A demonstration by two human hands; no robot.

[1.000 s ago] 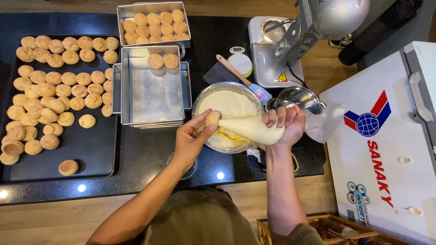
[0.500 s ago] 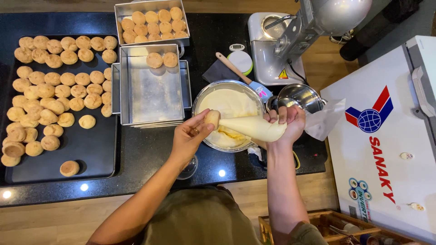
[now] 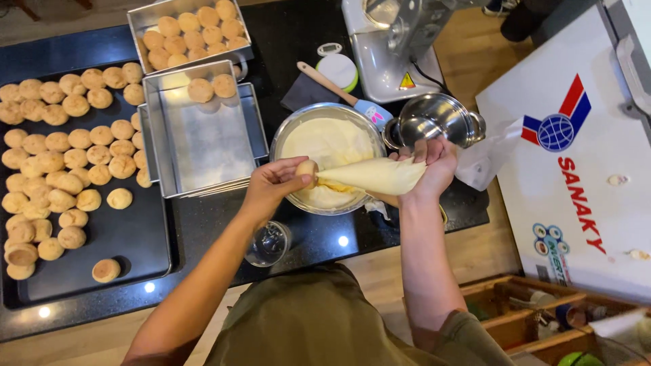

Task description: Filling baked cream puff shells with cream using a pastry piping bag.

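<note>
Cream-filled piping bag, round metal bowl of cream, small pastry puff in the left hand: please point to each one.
cream-filled piping bag (image 3: 376, 176), head view, middle of bag.
round metal bowl of cream (image 3: 285, 135), head view, left rim.
small pastry puff (image 3: 306, 167), head view, top.

golden-brown puffs, black tray, cream-yellow piping bag, silver bowl, olive shirt

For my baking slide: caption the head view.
Left hand holds a puff at the tip of a cream-filled piping bag squeezed by the right hand.
</note>
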